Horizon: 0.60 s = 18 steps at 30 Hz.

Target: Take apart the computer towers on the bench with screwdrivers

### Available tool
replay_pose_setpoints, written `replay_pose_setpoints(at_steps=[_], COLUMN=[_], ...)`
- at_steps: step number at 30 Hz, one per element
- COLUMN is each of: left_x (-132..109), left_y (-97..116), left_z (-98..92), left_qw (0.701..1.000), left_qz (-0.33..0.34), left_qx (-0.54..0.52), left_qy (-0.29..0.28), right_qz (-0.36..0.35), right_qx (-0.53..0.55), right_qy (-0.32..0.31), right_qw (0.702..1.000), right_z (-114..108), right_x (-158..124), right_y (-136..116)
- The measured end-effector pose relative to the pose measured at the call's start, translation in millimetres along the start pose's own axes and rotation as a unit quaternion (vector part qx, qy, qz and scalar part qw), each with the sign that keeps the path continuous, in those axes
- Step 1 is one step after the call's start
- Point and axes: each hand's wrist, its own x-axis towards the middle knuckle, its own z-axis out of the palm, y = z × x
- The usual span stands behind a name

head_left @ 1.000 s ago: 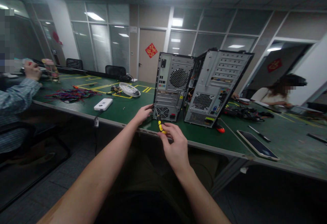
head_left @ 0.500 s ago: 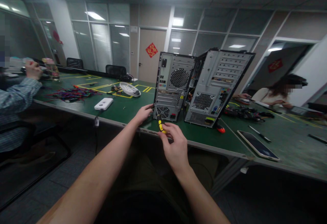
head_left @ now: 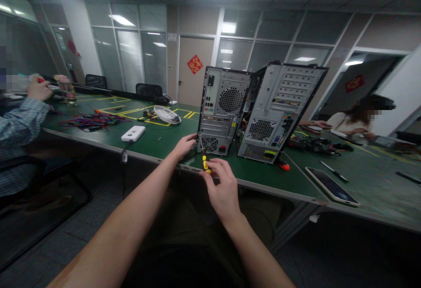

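Two computer tower cases stand upright side by side with their rear panels facing me. My left hand (head_left: 185, 146) rests with outstretched fingers against the lower left edge of the left computer case (head_left: 210, 104); its fingertips partly disappear at the edge. My right hand (head_left: 223, 185) pinches the yellow-and-black handle of a screwdriver (head_left: 205, 161). The screwdriver points at the bottom of the left case's rear panel, near the fan grille; its tip is too small to make out. The right computer case (head_left: 279, 108) leans slightly in view and is touched by neither hand.
On the green table (head_left: 263, 178) lie a white power bank (head_left: 133, 133), a bundle of thin coloured wires (head_left: 95, 120), a white oval grille (head_left: 167, 115), black cables (head_left: 315, 143), a red-and-black handle (head_left: 283, 165) and a phone (head_left: 332, 186). People sit at left and right.
My right hand and the screwdriver handle have shifted slightly left and down. My left hand and both cases stay put. At the left, the other person's hand has lowered a little.
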Motion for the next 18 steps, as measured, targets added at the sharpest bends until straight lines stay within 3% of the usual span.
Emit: replay_pose_setpoints(at_steps=[9, 18], left_x=[0.7, -0.8], left_y=[-0.8, 0.8], left_z=[-0.3, 0.2], left_qw=[1.000, 1.000], left_qz=[0.003, -0.003], left_qx=[-0.001, -0.003], left_qy=[0.001, 0.004], right_qz=[-0.015, 0.000], right_qx=[-0.032, -0.005], right_qy=[-0.043, -0.020], right_qw=[0.998, 1.000], right_z=[-5.4, -1.8], right_x=[-0.1, -0.8], right_y=[-4.6, -3.0])
